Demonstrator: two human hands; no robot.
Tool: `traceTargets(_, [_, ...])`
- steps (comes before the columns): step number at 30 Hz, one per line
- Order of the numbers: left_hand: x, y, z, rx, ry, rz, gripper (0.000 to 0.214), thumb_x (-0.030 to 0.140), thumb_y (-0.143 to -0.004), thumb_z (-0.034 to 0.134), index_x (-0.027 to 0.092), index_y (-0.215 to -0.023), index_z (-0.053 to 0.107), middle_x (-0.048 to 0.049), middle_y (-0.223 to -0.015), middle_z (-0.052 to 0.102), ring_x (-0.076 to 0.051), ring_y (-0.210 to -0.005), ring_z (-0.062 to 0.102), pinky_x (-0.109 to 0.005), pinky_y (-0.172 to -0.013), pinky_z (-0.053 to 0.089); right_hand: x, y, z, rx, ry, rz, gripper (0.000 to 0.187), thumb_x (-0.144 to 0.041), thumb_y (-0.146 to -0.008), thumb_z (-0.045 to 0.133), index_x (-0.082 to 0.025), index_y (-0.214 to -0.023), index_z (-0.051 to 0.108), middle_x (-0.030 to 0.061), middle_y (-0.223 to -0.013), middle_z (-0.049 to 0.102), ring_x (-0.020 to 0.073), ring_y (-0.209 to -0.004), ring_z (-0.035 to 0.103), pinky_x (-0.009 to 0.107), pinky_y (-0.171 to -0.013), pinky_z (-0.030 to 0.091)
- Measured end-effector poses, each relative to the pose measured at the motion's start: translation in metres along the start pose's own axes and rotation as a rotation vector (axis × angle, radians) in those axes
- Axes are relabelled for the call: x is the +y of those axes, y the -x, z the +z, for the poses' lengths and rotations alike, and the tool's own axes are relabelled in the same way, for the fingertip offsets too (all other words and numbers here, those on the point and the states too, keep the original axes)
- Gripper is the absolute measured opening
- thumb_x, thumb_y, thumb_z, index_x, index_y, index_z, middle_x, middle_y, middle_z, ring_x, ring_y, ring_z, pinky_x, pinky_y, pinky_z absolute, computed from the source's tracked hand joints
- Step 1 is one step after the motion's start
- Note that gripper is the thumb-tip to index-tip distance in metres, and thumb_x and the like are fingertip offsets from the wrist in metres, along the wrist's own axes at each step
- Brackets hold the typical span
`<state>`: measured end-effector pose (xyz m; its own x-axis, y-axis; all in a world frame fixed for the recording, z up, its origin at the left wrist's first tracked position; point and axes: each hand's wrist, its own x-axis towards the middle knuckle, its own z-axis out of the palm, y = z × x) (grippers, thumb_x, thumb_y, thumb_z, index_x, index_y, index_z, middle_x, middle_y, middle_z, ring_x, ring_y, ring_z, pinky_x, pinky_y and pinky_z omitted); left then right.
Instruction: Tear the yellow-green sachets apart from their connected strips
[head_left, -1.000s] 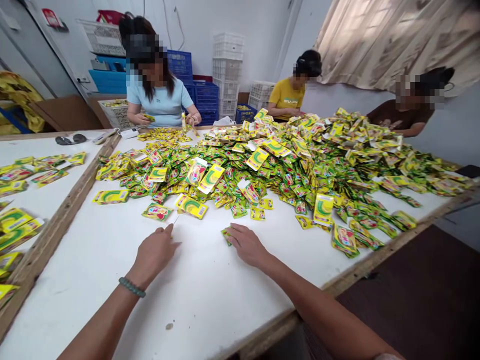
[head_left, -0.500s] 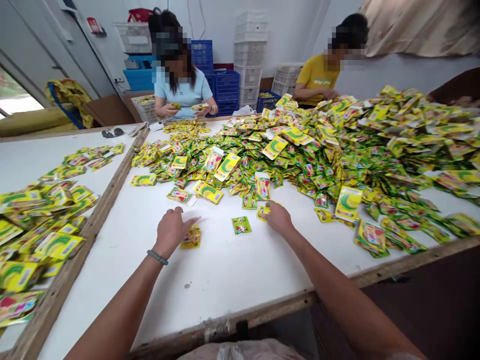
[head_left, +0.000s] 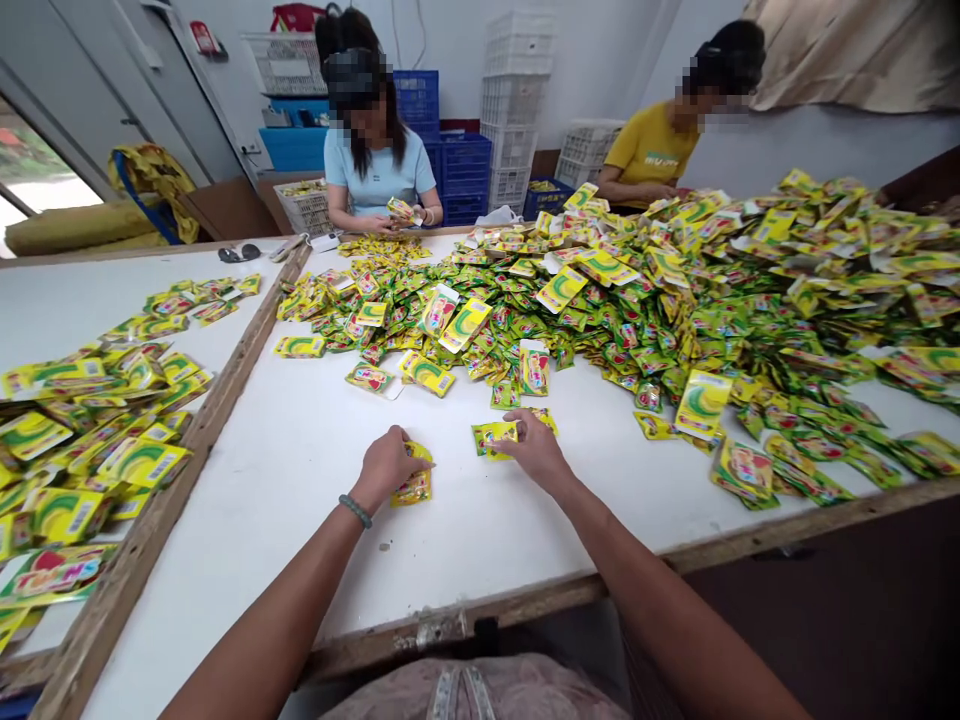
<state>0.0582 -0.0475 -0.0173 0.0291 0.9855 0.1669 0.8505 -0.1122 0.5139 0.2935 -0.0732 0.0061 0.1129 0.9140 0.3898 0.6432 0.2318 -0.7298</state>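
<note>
My left hand [head_left: 388, 466], with a beaded bracelet at its wrist, is closed at the edge of a yellow sachet [head_left: 411, 490]; the fingers partly cover it. My right hand [head_left: 538, 452] pinches the right end of a small yellow-and-green sachet [head_left: 493, 439] low over the white table. Another yellow sachet [head_left: 546, 417] shows just behind the right fingers. Beyond both hands, a green sachet [head_left: 505, 394] lies by an upright-looking printed box [head_left: 534, 368]. A flat yellow box [head_left: 426, 373] rests farther left.
A large heap of sachets and boxes [head_left: 622, 310] spreads across the white table [head_left: 450, 560]. A wooden divider [head_left: 217, 400] separates it from yellow packs [head_left: 127, 440] at left. Two co-workers sit opposite, one in a light blue shirt [head_left: 382, 170], one in yellow [head_left: 652, 150].
My right hand has moved left and taken hold of the sachet that lay between the hands. My left hand has closed onto the yellow sachet beside it. The view has shifted slightly.
</note>
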Motion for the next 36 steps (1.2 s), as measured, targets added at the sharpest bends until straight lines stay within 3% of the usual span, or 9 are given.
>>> traceTargets(4, [-0.003, 0.001, 0.004, 0.094, 0.026, 0.047, 0.043, 0.047, -0.056, 0.07, 0.019, -0.083, 0.052, -0.0075, -0.088, 0.061, -0.023, -0.081, 0.057, -0.026, -0.058, 0.034, 0.005, 0.008, 0.018, -0.087, -0.205, 0.021, 0.035, -0.03, -0.059, 0.068, -0.017, -0.09, 0.056, -0.0001, -0.071, 0.062, 0.0152, -0.065, 0.058, 0.027, -0.059, 0.045])
traceTargets(7, [-0.004, 0.005, 0.006, 0.141, 0.246, 0.103, 0.035, 0.045, -0.059, 0.068, 0.019, -0.076, 0.051, -0.0018, -0.074, 0.058, -0.018, -0.069, 0.053, -0.025, -0.055, 0.032, 0.0, 0.013, 0.028, -0.16, -0.375, 0.051, 0.032, -0.033, -0.062, 0.068, -0.017, -0.087, 0.057, 0.0026, -0.076, 0.064, 0.0166, -0.07, 0.06, 0.03, -0.067, 0.048])
traceTargets(13, [0.006, 0.018, 0.014, -0.049, 0.834, 0.225, 0.026, 0.041, -0.069, 0.058, 0.019, -0.082, 0.052, 0.0025, -0.066, 0.06, -0.012, -0.056, 0.05, -0.022, -0.051, 0.033, -0.011, 0.02, 0.025, -0.204, -0.506, 0.033, 0.031, -0.037, -0.064, 0.066, -0.016, -0.085, 0.057, 0.0021, -0.077, 0.063, 0.0148, -0.069, 0.057, 0.029, -0.069, 0.046])
traceTargets(18, [0.005, 0.016, 0.008, 0.03, 0.388, 0.056, 0.022, 0.041, -0.068, 0.058, 0.02, -0.072, 0.058, 0.0007, -0.062, 0.062, -0.015, -0.057, 0.053, -0.024, -0.05, 0.03, 0.005, 0.016, -0.008, -0.113, -0.004, -0.029, 0.022, -0.037, -0.067, 0.061, -0.016, -0.064, 0.054, -0.003, -0.057, 0.048, 0.0111, -0.056, 0.043, 0.023, -0.051, 0.032])
traceTargets(22, [0.012, 0.012, 0.003, -0.14, 0.13, 0.149, 0.022, 0.042, -0.064, 0.063, 0.021, -0.067, 0.06, -0.0001, -0.061, 0.064, -0.017, -0.061, 0.057, -0.025, -0.05, 0.031, 0.005, -0.008, -0.026, -0.085, 0.041, -0.038, 0.028, -0.042, -0.067, 0.06, -0.016, -0.06, 0.052, -0.0034, -0.052, 0.044, 0.0104, -0.054, 0.038, 0.022, -0.049, 0.027])
traceTargets(24, [0.023, 0.008, 0.004, -0.154, 0.1, 0.209, 0.026, 0.044, -0.06, 0.067, 0.021, -0.07, 0.062, -0.0018, -0.067, 0.065, -0.019, -0.066, 0.059, -0.025, -0.054, 0.034, 0.001, -0.021, -0.023, -0.077, 0.005, -0.004, 0.03, -0.044, -0.066, 0.061, -0.016, -0.06, 0.052, -0.0032, -0.052, 0.044, 0.0106, -0.054, 0.039, 0.022, -0.05, 0.027])
traceTargets(30, [0.068, -0.02, 0.019, 0.044, 0.106, 0.281, 0.033, 0.037, -0.073, 0.06, 0.016, -0.098, 0.057, -0.0145, -0.106, 0.058, -0.026, -0.101, 0.053, -0.032, -0.079, 0.039, 0.005, -0.03, -0.004, 0.024, 0.052, 0.011, 0.029, -0.043, -0.066, 0.059, -0.017, -0.06, 0.049, -0.0038, -0.054, 0.043, 0.0105, -0.055, 0.038, 0.022, -0.05, 0.026])
traceTargets(33, [0.082, -0.035, 0.029, 0.005, 0.164, 0.375, 0.023, 0.023, -0.066, 0.066, 0.016, -0.087, 0.058, -0.0109, -0.097, 0.06, -0.024, -0.094, 0.055, -0.031, -0.076, 0.041, 0.012, -0.025, -0.013, -0.033, 0.103, -0.084, 0.02, -0.035, -0.073, 0.053, -0.016, -0.067, 0.054, -0.0017, -0.061, 0.05, 0.0126, -0.06, 0.044, 0.023, -0.055, 0.032])
traceTargets(36, [0.091, -0.04, 0.034, -0.058, 0.255, 0.48, 0.018, 0.01, -0.066, 0.057, 0.018, -0.082, 0.058, -0.0039, -0.079, 0.063, -0.018, -0.075, 0.058, -0.027, -0.065, 0.042, 0.01, -0.022, -0.025, -0.138, 0.193, -0.32, 0.009, -0.024, -0.071, 0.054, -0.017, -0.075, 0.058, 0.0035, -0.083, 0.06, 0.0173, -0.079, 0.051, 0.028, -0.071, 0.038])
